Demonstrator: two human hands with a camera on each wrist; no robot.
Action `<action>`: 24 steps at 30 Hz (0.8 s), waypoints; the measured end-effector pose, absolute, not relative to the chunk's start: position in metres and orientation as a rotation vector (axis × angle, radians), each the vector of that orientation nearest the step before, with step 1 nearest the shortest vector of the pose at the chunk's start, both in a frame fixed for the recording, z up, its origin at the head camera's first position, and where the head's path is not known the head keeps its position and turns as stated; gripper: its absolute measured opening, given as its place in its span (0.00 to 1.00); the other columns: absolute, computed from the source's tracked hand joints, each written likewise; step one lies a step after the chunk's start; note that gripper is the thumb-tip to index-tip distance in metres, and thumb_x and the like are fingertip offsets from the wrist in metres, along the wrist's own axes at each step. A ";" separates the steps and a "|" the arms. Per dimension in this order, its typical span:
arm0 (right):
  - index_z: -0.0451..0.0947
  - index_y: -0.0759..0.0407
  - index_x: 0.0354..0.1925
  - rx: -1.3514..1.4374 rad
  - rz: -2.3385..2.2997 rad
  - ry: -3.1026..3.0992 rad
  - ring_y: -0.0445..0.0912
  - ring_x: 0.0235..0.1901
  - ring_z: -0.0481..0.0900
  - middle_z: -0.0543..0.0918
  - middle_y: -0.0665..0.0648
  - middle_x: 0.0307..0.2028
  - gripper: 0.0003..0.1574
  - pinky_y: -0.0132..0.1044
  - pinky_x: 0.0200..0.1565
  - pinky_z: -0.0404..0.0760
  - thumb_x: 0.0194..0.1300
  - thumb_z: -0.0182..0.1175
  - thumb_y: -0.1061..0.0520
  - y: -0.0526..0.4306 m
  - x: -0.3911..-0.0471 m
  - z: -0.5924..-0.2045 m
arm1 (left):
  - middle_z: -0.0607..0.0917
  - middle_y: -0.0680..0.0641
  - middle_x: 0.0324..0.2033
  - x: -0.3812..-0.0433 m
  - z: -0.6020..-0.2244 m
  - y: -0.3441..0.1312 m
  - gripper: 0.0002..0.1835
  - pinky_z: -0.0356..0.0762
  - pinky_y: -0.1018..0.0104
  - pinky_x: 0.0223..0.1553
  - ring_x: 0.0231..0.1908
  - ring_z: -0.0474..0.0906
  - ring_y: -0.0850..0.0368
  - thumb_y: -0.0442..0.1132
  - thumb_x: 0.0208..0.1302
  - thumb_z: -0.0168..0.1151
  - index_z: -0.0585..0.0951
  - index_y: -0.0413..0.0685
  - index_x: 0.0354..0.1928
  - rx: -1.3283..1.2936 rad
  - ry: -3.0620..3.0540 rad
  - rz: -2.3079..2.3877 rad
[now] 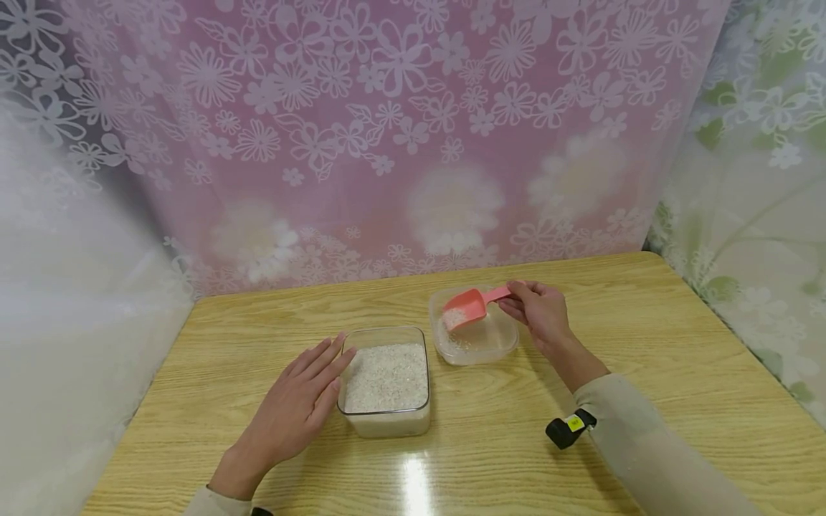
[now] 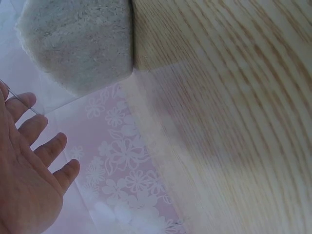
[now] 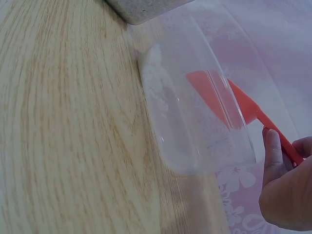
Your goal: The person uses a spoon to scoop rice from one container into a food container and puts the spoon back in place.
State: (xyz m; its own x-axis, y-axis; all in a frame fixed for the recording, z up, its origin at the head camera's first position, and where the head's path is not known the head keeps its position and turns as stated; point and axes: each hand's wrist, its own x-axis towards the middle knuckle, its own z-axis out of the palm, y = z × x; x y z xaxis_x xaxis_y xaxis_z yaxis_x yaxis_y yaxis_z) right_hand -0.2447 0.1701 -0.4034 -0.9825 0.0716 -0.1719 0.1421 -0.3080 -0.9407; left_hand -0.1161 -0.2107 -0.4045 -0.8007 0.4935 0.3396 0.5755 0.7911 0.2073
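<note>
My right hand [image 1: 540, 314] pinches the handle of a pink scoop [image 1: 470, 307], its bowl tilted down to the left over a clear plastic container [image 1: 480, 352]. Some rice lies at the scoop's lip, and a little more is in the container's bottom. In the right wrist view the scoop [image 3: 243, 105] reaches past the container's near rim. My left hand [image 1: 293, 405] rests with straight fingers against the left rim of a square glass container [image 1: 395, 428]. Rice [image 1: 387, 378] fills much of that container. The left wrist view shows the palm and spread fingers of the left hand [image 2: 31, 161].
Both containers stand side by side on a wood-grain table [image 1: 258, 333], the plastic one farther back to the right. A pink floral curtain [image 1: 387, 179] hangs along the back edge, with pale curtains on both sides. A black strap device [image 1: 568, 428] is on the right wrist.
</note>
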 end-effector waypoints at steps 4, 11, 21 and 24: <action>0.69 0.70 0.49 0.242 -2.487 1.862 0.44 0.31 0.85 0.84 0.57 0.31 0.18 0.33 0.42 0.82 0.69 0.58 0.57 0.171 -0.244 -0.402 | 0.57 0.51 0.72 -0.116 -0.404 -0.211 0.25 0.52 0.50 0.68 0.70 0.53 0.49 0.42 0.75 0.45 0.64 0.52 0.71 -0.822 -2.723 -0.440; 0.69 0.71 0.48 0.205 -2.470 1.916 0.44 0.29 0.85 0.84 0.58 0.30 0.19 0.34 0.41 0.82 0.68 0.59 0.57 0.170 -0.243 -0.397 | 0.58 0.50 0.72 -0.116 -0.406 -0.210 0.25 0.52 0.49 0.68 0.70 0.53 0.48 0.42 0.75 0.46 0.64 0.51 0.71 -0.826 -2.701 -0.453; 0.70 0.72 0.45 0.082 -2.422 2.126 0.44 0.31 0.85 0.85 0.58 0.32 0.19 0.35 0.40 0.83 0.68 0.60 0.56 0.169 -0.239 -0.395 | 0.57 0.50 0.72 -0.116 -0.406 -0.210 0.25 0.51 0.51 0.68 0.70 0.53 0.49 0.42 0.75 0.45 0.63 0.54 0.72 -0.821 -2.718 -0.455; 0.71 0.71 0.44 -0.005 -2.428 2.183 0.45 0.32 0.85 0.85 0.59 0.33 0.19 0.35 0.40 0.83 0.67 0.61 0.56 0.168 -0.236 -0.392 | 0.57 0.51 0.72 -0.116 -0.406 -0.210 0.25 0.51 0.51 0.68 0.70 0.53 0.50 0.42 0.75 0.46 0.63 0.53 0.72 -0.815 -2.719 -0.455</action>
